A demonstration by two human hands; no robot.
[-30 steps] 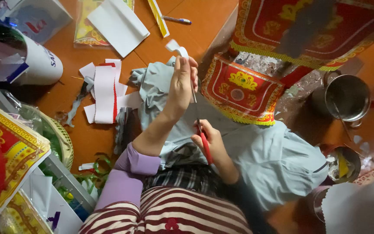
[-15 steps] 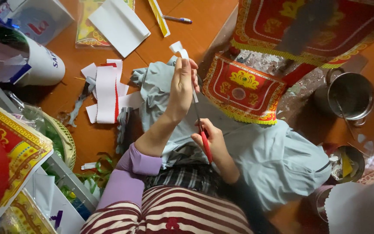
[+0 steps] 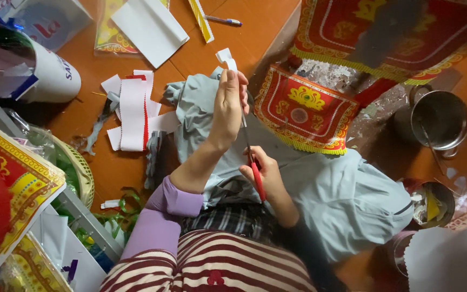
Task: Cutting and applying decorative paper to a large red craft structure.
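My left hand (image 3: 228, 105) is raised over my lap and pinches a narrow white paper strip (image 3: 226, 57), whose curled end sticks out above the fingers. My right hand (image 3: 266, 174) grips red-handled scissors (image 3: 255, 174); their thin blades point up towards the left hand's fingers. Whether the blades are apart I cannot make out. Both hands hover above a pale blue-grey cloth (image 3: 341, 197) spread across my legs. A lilac sleeve (image 3: 163, 216) covers my left forearm.
White and red paper pieces (image 3: 133, 113) lie on the orange floor to the left. A red and gold fringed cloth (image 3: 304, 111) lies to the right, with a steel pot (image 3: 440, 120) beyond it. A white cup (image 3: 55, 75), a basket (image 3: 79, 173) and a pen (image 3: 222, 20) are around.
My left hand has lifted slightly with the strip. The scissors stay pointed up at it; the view has hardly shifted.
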